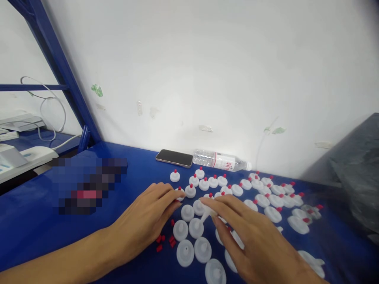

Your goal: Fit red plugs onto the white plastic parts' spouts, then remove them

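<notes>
**Q:** what are your hands doing there?

**Me:** left hand lies flat and open on the blue table, fingertips at a red-tipped cap. Right hand pinches a white nozzle cap — just above the uncapped white ones. Loose red tips lie by my left hand.

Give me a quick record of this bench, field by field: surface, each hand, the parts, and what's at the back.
Surface: blue table
Left hand: flat, fingertips at a red-tipped cap
Right hand: pinching a white nozzle cap
Parts: white caps without tips; loose red tips; finished caps
Back: phone, water bottle lying down
</notes>
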The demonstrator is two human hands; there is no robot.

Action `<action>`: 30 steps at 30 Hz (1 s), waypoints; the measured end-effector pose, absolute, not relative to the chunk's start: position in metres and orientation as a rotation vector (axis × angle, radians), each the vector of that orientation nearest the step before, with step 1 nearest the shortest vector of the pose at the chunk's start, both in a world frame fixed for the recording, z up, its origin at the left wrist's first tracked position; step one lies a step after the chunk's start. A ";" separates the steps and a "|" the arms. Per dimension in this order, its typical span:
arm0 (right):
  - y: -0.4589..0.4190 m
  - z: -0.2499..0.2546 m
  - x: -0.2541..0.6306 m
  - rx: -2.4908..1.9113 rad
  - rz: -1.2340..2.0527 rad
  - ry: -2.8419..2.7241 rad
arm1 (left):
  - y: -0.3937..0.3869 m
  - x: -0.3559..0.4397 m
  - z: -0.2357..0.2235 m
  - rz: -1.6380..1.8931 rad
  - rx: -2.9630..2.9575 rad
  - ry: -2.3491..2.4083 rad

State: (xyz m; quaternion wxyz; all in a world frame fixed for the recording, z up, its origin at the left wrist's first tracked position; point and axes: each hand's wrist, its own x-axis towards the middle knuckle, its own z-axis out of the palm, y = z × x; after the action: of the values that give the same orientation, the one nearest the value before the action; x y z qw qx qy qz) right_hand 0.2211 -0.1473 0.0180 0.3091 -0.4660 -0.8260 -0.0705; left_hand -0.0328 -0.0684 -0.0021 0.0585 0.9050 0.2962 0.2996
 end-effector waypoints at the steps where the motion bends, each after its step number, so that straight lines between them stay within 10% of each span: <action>1: -0.147 0.017 0.221 -1.229 -0.189 -2.162 | -0.068 -0.033 -0.002 0.956 2.731 0.880; 30: -0.156 0.013 0.216 -1.166 -0.380 -2.233 | -0.085 -0.023 0.004 1.223 2.548 0.609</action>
State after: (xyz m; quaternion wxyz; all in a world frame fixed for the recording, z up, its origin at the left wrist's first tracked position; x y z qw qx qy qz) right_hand 0.2164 -0.1558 0.0129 0.2926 -0.4375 -0.8382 -0.1428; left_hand -0.0235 -0.0851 0.0040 0.1251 0.8744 0.2089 0.4196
